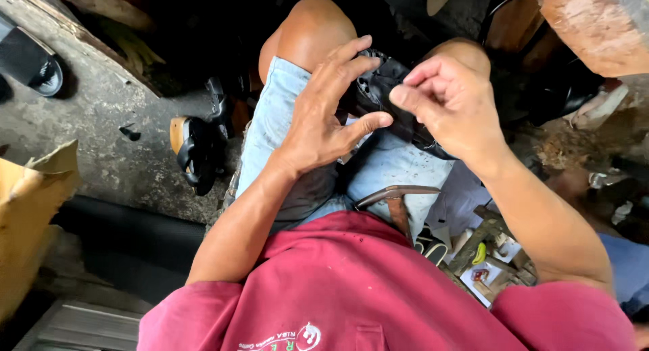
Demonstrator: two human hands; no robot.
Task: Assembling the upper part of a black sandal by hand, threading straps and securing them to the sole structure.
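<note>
1. Head view looks down on a dark shoe point(378, 94) resting on your lap, over the pale denim shorts point(277, 121), so both hands can work on it without lifting it.
2. Your left hand point(324, 114) lies across the near side of the shoe with fingers spread and thumb reaching toward the middle, steadying it against your thigh.
3. Your right hand point(449, 101) hovers just above the shoe's far side, thumb and forefinger pressed together as if pinching something thin; whatever it is shows too small to tell.
4. A brown strap point(395, 195) hangs at your waist, below the shoe.
5. A black sandal point(196, 148) sits on the concrete floor point(115, 141) to your left, near your knee.
</note>
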